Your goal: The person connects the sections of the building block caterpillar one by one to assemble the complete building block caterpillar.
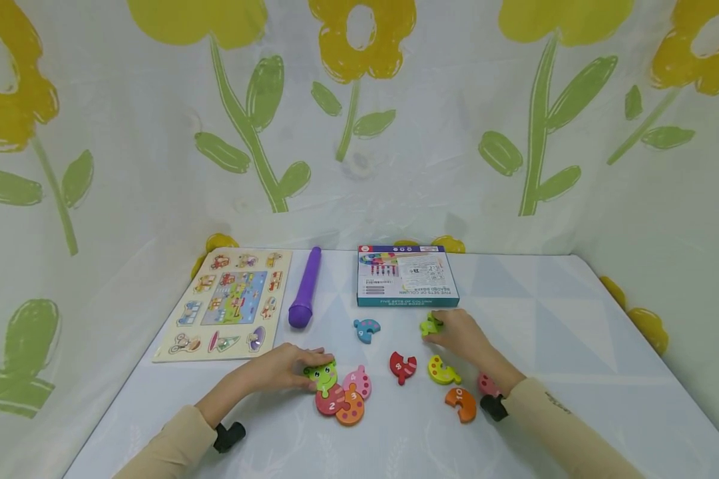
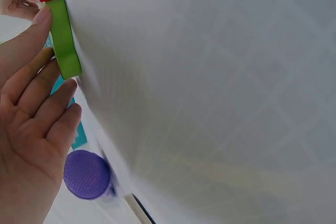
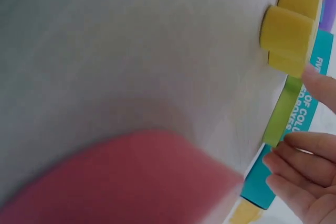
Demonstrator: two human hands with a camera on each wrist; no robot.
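Observation:
My left hand (image 1: 284, 369) holds the green smiling caterpillar head piece (image 1: 322, 376) at its edge, thumb and fingers on either side. That head joins a red piece 2 (image 1: 329, 402), an orange piece 3 (image 1: 351, 408) and a pink piece 4 (image 1: 359, 382), all flat on the table. Farther right, my right hand (image 1: 463, 336) pinches a light green puzzle piece (image 1: 430, 324) between thumb and fingers; the hand partly covers it. Near it lie a yellow piece (image 1: 441, 370), a red piece 8 (image 1: 402, 366) and a blue piece 9 (image 1: 367, 330).
An orange piece 10 (image 1: 461, 404) and a pinkish-red piece (image 1: 487, 384), partly hidden by the right wrist, lie at the right. Behind are a box (image 1: 407, 276), a purple toy microphone (image 1: 305, 289) and a wooden picture puzzle board (image 1: 182, 339). Flowered cloth (image 1: 407, 179) surrounds the table.

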